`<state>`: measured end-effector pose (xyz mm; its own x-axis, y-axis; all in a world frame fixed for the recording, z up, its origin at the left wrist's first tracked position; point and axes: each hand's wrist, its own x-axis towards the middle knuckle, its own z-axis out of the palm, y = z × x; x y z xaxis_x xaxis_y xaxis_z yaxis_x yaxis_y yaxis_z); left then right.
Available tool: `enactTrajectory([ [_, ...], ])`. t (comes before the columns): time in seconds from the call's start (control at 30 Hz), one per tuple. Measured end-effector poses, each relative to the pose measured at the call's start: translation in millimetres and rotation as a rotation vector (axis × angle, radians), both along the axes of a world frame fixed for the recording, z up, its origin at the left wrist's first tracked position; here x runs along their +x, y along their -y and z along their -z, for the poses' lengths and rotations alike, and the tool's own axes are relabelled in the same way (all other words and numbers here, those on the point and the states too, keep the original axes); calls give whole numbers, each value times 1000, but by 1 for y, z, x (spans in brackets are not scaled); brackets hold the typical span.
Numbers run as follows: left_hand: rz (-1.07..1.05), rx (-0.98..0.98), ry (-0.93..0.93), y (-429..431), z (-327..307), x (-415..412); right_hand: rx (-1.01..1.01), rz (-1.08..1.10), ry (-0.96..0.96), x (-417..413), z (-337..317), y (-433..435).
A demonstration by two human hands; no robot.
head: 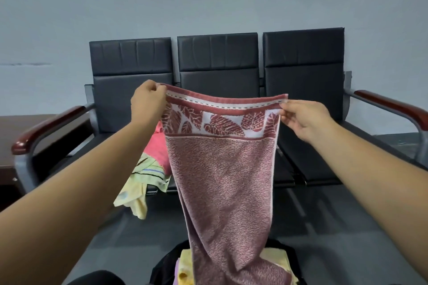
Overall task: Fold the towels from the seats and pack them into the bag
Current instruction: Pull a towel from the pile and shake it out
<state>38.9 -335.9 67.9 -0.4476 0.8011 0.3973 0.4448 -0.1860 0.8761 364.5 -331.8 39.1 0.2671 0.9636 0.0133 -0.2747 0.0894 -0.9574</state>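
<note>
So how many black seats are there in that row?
3: the left seat, with loose towels on it; the middle seat, behind the held towel; the right seat. No more seem hidden.

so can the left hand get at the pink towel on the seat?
Probably not yet: the left hand pinches a corner of the red towel, which hangs partly before the pink towel. Freed, it looks near enough.
</note>
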Motion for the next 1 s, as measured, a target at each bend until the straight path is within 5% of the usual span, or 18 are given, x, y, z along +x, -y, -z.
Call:
enactTrajectory([
  [0.17, 476, -2, 229, 10, -6, 26, 92, 5, 247, -28, -17, 15],
  [0.47, 1043, -174, 172, 31, -17, 43, 229, -104, 458, -69, -40, 31],
  [0.7, 695, 12, -469, 35, -20, 47, 365, -211, 657, -71, -30, 42],
  [0.83, 624, 37, -457, 35, -21, 48, 390, -272, 666, -80, -30, 46],
  [1.0, 638, -3, -441, 38, -22, 51, 394, -324, 903, -85, -34, 51],
])
